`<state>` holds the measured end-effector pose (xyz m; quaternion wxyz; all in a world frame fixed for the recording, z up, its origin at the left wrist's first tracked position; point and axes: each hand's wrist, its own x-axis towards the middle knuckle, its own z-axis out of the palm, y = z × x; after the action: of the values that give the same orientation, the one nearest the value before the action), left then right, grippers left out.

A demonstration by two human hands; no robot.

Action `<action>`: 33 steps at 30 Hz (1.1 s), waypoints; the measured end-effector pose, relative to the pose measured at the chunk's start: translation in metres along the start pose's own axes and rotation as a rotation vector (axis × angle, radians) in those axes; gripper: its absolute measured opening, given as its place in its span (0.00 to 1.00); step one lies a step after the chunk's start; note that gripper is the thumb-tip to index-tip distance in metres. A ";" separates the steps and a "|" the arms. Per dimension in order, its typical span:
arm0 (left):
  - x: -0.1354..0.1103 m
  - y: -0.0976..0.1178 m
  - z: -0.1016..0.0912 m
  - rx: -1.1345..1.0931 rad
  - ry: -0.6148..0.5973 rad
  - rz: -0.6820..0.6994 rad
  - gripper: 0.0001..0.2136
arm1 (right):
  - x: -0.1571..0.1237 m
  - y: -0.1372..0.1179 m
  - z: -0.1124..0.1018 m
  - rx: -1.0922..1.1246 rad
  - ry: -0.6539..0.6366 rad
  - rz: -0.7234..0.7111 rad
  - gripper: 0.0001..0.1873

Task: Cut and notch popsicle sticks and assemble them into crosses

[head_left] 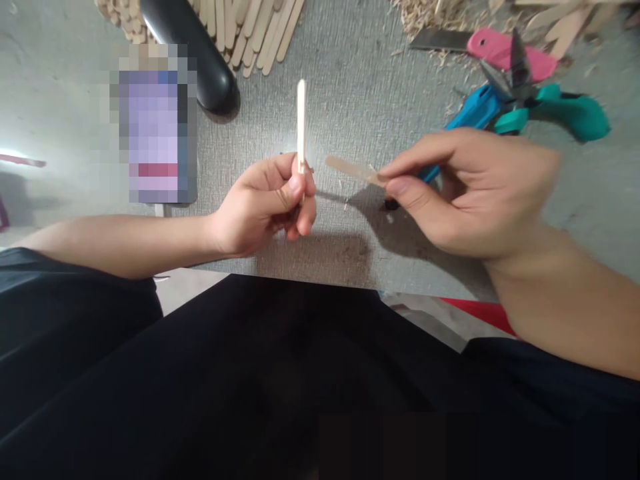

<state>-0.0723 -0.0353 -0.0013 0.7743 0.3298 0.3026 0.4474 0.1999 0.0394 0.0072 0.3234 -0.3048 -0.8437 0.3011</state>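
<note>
My left hand is closed in a pinch on a pale wooden stick that stands upright, edge toward me. My right hand is closed on a second, flatter wooden stick, which points left toward the first; the two sticks are a little apart. A blue-handled tool lies under and behind my right hand, its handle partly hidden by the fingers. Both hands hover above a grey textured mat.
A heap of wooden sticks lies at the top, beside a black rounded object. A pink-handled cutter, teal pliers and wood shavings are at top right. A blurred-out phone-like object lies left. Dark clothing fills the foreground.
</note>
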 end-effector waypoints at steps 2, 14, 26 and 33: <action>-0.002 0.002 0.004 0.041 0.072 -0.014 0.20 | 0.001 0.018 -0.001 -0.104 0.032 -0.096 0.05; -0.003 0.004 0.005 0.129 0.131 -0.055 0.23 | 0.003 0.010 0.006 -0.113 0.062 -0.128 0.03; -0.002 0.009 0.005 0.077 0.032 -0.096 0.25 | 0.000 -0.008 0.006 0.118 0.176 -0.031 0.09; 0.001 0.010 0.007 0.101 0.011 -0.058 0.27 | 0.003 -0.018 0.007 0.120 0.172 0.040 0.05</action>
<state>-0.0721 -0.0323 0.0105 0.7678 0.3570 0.3383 0.4106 0.1878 0.0277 0.0168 0.4063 -0.3263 -0.7870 0.3302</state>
